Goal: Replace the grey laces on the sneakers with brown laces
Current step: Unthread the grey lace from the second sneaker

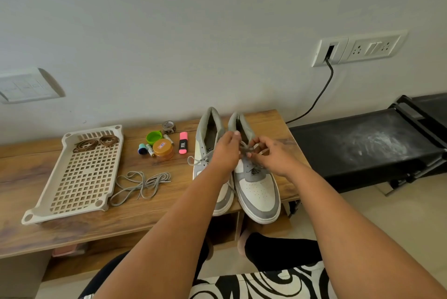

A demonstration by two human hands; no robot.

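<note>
head view: both hands work at the right sneaker [256, 185] on the bench [145, 216]. left hand [225, 151] and right hand [268, 153], arms outstretched, fingers curled, pinch its grey lace [246, 147]. best eased out eyelet by eyelet, not yanked. brown laces [96, 143] wait in the tray [43, 214].

Tray [79, 177] lies left of sneakers [242, 177] on table [150, 216].

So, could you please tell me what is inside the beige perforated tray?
The tray holds two coils of brown laces at its far end, lying on the perforated floor. Whether anything lies beneath those coils cannot be seen.
</note>
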